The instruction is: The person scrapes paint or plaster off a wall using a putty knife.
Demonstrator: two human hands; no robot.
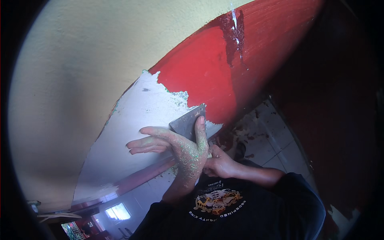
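A wide metal scraper blade (pixel 186 123) lies against the wall, at the ragged edge between red paint (pixel 196 66) and a bare whitish patch (pixel 135 114). My right hand (pixel 221 163) is closed around the scraper's handle, which is mostly hidden by the hands. Along the blade rests the thumb of my left hand (pixel 187 153). Its other fingers stretch out to the left over the whitish patch, and pale and green shavings cling to its skin. Whether those fingertips touch the wall I cannot tell.
Cream paint (pixel 75 75) covers the wall beyond the red band. Dark drip stains (pixel 232 39) mark the red. Paint flakes (pixel 250 138) litter the tiled floor (pixel 279 150) close to my body. A reddish strip (pixel 144 175) runs along the wall's base. Another dark red surface (pixel 336 120) stands at right.
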